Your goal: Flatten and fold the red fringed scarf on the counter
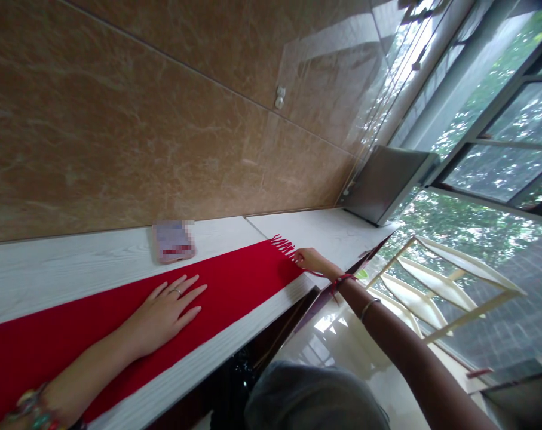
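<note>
A long red scarf [235, 280] with a fringed end lies flat along the white wood-grain table. My left hand [167, 310] rests on top of it, palm down and fingers spread, a ring on one finger. At the scarf's far end, my right hand [307, 259] has its fingers pinched on the fringe [283, 243] near the corner. Some strands stick out beside those fingers, toward the wall. Beaded bracelets circle the left wrist; a red cord and a thin bangle are on the right.
A phone [172, 241], its screen blurred out, lies between the scarf and the brown marbled wall [163, 119]. A grey box-like object [387, 182] stands at the table's far end. A cream slatted rack [445, 286] is on the right, by the windows [517, 125].
</note>
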